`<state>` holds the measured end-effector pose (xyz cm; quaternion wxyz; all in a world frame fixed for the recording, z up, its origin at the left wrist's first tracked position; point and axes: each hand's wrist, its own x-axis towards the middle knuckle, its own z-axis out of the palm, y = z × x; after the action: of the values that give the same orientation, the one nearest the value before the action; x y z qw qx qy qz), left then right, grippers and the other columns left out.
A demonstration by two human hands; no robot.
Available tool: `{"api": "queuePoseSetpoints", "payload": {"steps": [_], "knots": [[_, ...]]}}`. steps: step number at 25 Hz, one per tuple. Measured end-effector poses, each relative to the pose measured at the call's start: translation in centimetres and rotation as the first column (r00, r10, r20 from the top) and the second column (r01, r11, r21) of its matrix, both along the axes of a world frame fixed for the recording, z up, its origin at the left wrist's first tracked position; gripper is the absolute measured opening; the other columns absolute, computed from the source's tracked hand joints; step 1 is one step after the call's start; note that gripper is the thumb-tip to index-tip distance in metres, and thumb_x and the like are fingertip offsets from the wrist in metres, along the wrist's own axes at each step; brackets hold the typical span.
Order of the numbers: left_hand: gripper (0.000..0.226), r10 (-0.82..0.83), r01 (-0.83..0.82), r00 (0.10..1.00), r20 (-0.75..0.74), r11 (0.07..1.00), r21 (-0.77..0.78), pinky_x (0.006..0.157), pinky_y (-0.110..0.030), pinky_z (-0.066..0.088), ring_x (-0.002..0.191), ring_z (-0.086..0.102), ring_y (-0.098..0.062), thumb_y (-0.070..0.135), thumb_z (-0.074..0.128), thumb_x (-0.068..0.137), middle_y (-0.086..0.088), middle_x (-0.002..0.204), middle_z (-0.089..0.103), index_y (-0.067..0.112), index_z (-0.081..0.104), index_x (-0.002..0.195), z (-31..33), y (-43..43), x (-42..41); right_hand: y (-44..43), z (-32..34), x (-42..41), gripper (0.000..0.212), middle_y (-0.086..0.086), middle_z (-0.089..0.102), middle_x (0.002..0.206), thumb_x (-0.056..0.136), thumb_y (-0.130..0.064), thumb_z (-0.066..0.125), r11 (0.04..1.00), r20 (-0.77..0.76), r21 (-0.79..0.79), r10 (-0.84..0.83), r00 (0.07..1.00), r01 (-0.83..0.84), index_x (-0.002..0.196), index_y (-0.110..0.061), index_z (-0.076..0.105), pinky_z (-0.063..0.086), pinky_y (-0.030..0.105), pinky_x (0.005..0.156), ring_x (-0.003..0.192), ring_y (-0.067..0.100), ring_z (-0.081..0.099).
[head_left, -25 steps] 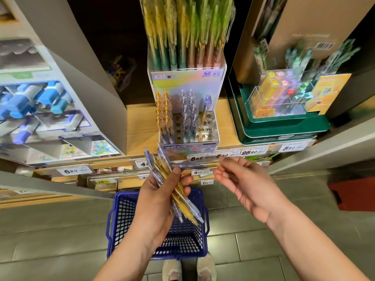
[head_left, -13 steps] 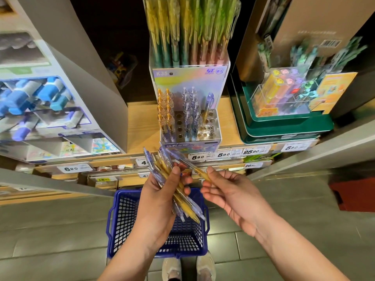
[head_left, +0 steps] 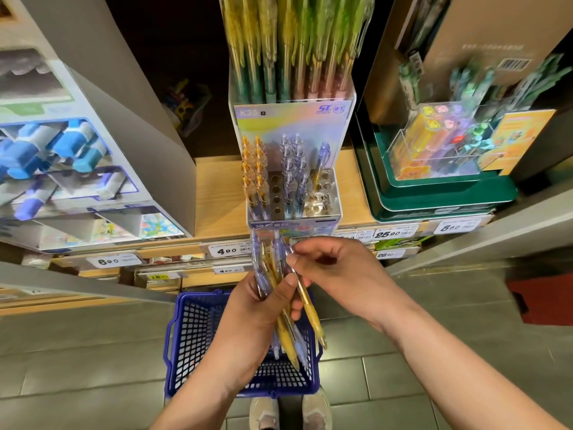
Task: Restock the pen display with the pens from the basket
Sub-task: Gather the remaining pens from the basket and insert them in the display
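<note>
A clear pen display (head_left: 328,209) stands on the wooden shelf, holding yellow pens (head_left: 255,169) at its left, pale purple pens (head_left: 294,172) in the middle and one purple pen (head_left: 322,156) at the right, with several empty holes. My left hand (head_left: 263,308) grips a bundle of yellow and purple pens (head_left: 273,268) upright just below the display. My right hand (head_left: 338,274) reaches in from the right and pinches one pen (head_left: 307,302) of the bundle, purple at the top and yellow lower down. The blue basket (head_left: 198,342) sits on the floor below my hands.
A grey box of blue correction tapes (head_left: 62,159) stands left of the display. Green trays with a clear box of colourful items (head_left: 440,144) stand to its right. Price tags (head_left: 228,251) line the shelf edge. My shoes (head_left: 288,414) show on the grey tiled floor.
My right hand moved left from beside the bundle and now pinches a pen in it. My left hand turned the fanned-out bundle more upright.
</note>
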<state>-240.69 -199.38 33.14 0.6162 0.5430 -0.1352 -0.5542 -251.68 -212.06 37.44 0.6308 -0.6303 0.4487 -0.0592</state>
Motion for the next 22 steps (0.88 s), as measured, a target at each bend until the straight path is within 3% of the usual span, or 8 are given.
{"api": "queuePoseSetpoints", "payload": {"steps": [2,5,8,10,13,16,18,22], "knots": [[0.02,0.038,-0.038,0.997,-0.069,0.999,0.006,0.062,-0.029,0.053,0.07,0.061,-0.019,0.023,0.067,0.091,-0.012,0.086,0.071,0.01,0.075,0.102,0.2,-0.2,-0.2,-0.6,0.4,0.0,0.022,-0.006,0.077,0.088,0.084,-0.035,0.077,1.0,0.021,-0.017,0.005,1.0,-0.005,0.105,-0.028,0.076,0.058,0.021,0.081,0.081,0.005,0.073],[0.028,0.131,-0.117,0.966,-0.224,0.99,0.073,0.061,-0.032,0.057,0.076,0.066,-0.021,0.017,0.069,0.087,-0.016,0.106,0.074,0.002,0.07,0.111,0.4,-0.4,0.0,-3.5,2.1,-0.8,0.02,0.001,0.078,0.09,0.082,-0.025,0.076,0.986,0.251,0.008,-0.165,0.954,0.169,0.101,-0.02,0.078,0.06,0.024,0.078,0.081,0.013,0.073],[0.031,0.129,-0.106,0.958,-0.256,0.989,0.101,0.066,-0.034,0.061,0.079,0.066,-0.023,0.016,0.074,0.081,-0.013,0.092,0.068,0.004,0.072,0.11,0.4,-0.1,0.2,-7.5,3.7,-0.8,0.009,0.003,0.078,0.083,0.088,-0.014,0.074,0.867,0.441,-0.136,-0.38,0.813,0.479,0.095,-0.017,0.078,0.06,0.027,0.078,0.077,0.015,0.073],[0.03,0.12,-0.095,0.96,-0.251,0.989,0.11,0.07,-0.037,0.063,0.08,0.068,-0.025,0.015,0.074,0.081,-0.013,0.091,0.067,0.004,0.072,0.109,0.5,-0.1,0.2,-9.1,4.0,0.4,0.009,0.006,0.077,0.085,0.092,-0.009,0.071,0.778,0.494,-0.232,-0.422,0.76,0.584,0.1,-0.013,0.074,0.061,0.033,0.081,0.081,0.019,0.074],[0.029,0.131,-0.104,0.961,-0.243,0.987,0.12,0.072,-0.04,0.063,0.083,0.073,-0.028,0.012,0.072,0.081,-0.015,0.093,0.07,0.001,0.07,0.107,0.4,-0.1,-0.1,-9.9,3.8,2.1,0.009,0.003,0.077,0.089,0.093,-0.012,0.071,0.711,0.499,-0.397,-0.364,0.786,0.581,0.099,-0.018,0.073,0.061,0.038,0.085,0.087,0.021,0.075],[0.033,0.145,-0.121,0.96,-0.24,0.987,0.109,0.072,-0.039,0.063,0.084,0.074,-0.029,0.012,0.073,0.08,-0.015,0.093,0.07,0.001,0.067,0.11,0.3,-0.1,-0.1,-10.1,3.4,2.6,0.01,-0.009,0.076,0.089,0.092,-0.014,0.071,0.682,0.464,-0.504,-0.305,0.832,0.531,0.1,-0.02,0.074,0.06,0.027,0.083,0.085,0.007,0.074],[0.031,0.155,-0.133,0.958,-0.242,0.986,0.106,0.071,-0.039,0.063,0.084,0.074,-0.029,0.014,0.073,0.079,-0.014,0.092,0.071,0.002,0.068,0.108,0.3,-0.1,-0.1,-10.0,2.7,2.8,0.011,-0.014,0.075,0.088,0.092,-0.015,0.072,0.661,0.404,-0.578,-0.279,0.871,0.479,0.101,-0.019,0.076,0.058,0.021,0.081,0.083,-0.002,0.072],[0.025,0.152,-0.131,0.958,-0.241,0.986,0.1,0.072,-0.038,0.063,0.085,0.075,-0.029,0.015,0.074,0.079,-0.015,0.09,0.072,0.006,0.071,0.102,0.3,-0.3,-0.2,-9.9,1.1,2.7,0.012,-0.016,0.073,0.089,0.092,-0.021,0.073,0.608,0.257,-0.707,-0.255,0.932,0.361,0.102,-0.019,0.078,0.059,0.025,0.083,0.083,-0.002,0.071]]}}
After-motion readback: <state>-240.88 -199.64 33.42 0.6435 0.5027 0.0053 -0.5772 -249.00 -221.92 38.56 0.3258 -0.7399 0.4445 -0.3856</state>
